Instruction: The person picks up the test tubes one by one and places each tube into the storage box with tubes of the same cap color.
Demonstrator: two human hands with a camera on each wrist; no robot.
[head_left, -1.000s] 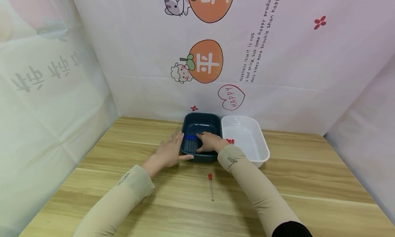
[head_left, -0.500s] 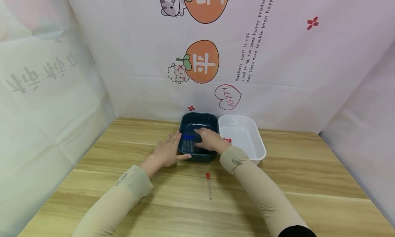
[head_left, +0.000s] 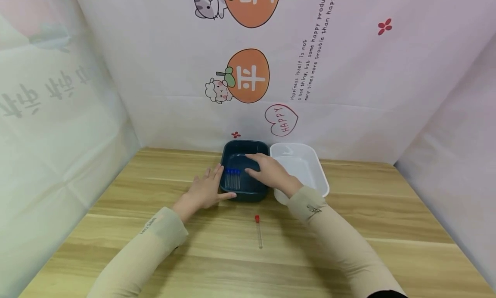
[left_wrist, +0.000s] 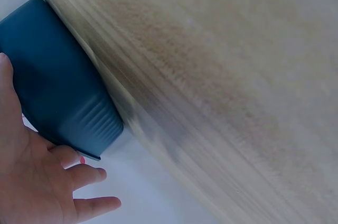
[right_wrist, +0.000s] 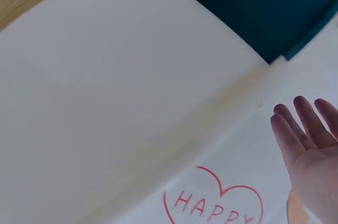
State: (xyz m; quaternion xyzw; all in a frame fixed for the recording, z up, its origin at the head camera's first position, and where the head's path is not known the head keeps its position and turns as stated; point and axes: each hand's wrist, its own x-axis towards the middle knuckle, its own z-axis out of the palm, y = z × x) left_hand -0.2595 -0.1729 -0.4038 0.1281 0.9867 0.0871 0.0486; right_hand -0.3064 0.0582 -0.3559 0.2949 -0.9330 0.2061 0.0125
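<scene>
In the head view, several thin clear tubes with blue caps (head_left: pixel 233 179) lie side by side in the left part of a dark blue bin (head_left: pixel 245 196). My left hand (head_left: pixel 203 191) rests its spread fingers and thumb against that bin's front left corner. The left wrist view shows the same hand (left_wrist: pixel 37 182) at the bin's rim, fingers apart. Above the bin's right side is my right hand (head_left: pixel 272 172), fingers extended and holding nothing. In the right wrist view, the right hand (right_wrist: pixel 317 155) has its palm showing and no object in it.
A white bin (head_left: pixel 324 184) stands against the dark bin's right side, partly hidden by my right arm. One clear tube with a red cap (head_left: pixel 258 231) lies on the wooden table (head_left: pixel 217 255) in front. Printed cloth (head_left: pixel 341 130) hangs behind.
My right hand has risen from beside the blue-capped tubes, away from them. My left hand stays at the bin's corner. The whole head view has shifted slightly.
</scene>
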